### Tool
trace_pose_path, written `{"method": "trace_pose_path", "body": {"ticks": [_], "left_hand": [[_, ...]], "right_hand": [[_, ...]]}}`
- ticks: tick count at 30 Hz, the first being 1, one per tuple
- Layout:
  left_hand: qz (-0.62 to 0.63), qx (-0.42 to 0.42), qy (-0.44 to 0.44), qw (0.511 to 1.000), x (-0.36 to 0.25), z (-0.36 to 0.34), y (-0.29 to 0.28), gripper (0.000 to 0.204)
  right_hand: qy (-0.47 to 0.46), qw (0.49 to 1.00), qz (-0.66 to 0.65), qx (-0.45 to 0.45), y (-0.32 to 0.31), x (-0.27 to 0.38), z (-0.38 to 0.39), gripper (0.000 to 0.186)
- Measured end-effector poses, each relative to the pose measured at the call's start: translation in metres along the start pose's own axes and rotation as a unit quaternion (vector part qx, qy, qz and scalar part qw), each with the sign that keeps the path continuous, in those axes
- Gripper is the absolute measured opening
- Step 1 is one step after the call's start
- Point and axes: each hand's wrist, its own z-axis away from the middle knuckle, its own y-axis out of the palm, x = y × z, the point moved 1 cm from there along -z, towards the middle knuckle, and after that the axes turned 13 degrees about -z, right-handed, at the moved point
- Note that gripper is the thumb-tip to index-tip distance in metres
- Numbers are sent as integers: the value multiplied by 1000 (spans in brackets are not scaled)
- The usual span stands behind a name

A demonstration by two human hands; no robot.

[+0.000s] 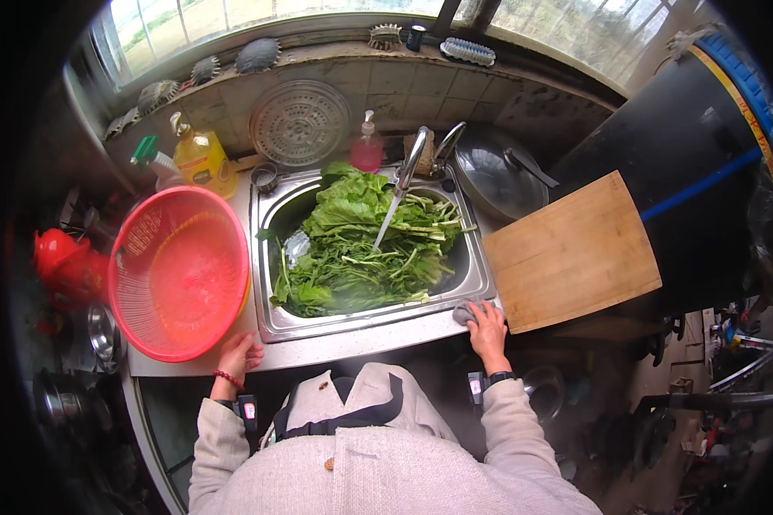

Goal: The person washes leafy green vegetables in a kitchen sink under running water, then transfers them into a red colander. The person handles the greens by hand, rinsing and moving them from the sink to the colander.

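Observation:
Leafy greens (352,215) fill the steel sink (365,322), their pale cut stems toward the right. Water runs onto them from the tap (414,159). At the sink's front right corner, my right hand (488,333) has its fingers on a small grey cloth (465,312) on the counter, beside the cutting board. My left hand (239,352) is at the counter's front edge, below the red basket (180,273). Its fingers are loosely bent, with nothing seen in them. A crumpled silvery piece (296,247) shows at the left of the greens.
A wooden cutting board (575,253) lies right of the sink, with a lidded pan (498,176) behind it and a large black barrel (687,172) beyond. Behind the sink stand a pink soap bottle (367,148), a yellow detergent bottle (204,163) and a round steamer rack (301,123).

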Motion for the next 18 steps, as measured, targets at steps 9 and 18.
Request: {"method": "trace_pose_path", "body": {"ticks": [9, 18], "left_hand": [[-51, 60, -7, 997, -9, 16, 20, 36], [3, 173, 34, 984, 2, 39, 19, 57]], "right_hand": [[-131, 976, -23, 173, 23, 74, 4, 46], [-207, 846, -176, 458, 123, 260, 15, 50]]}}
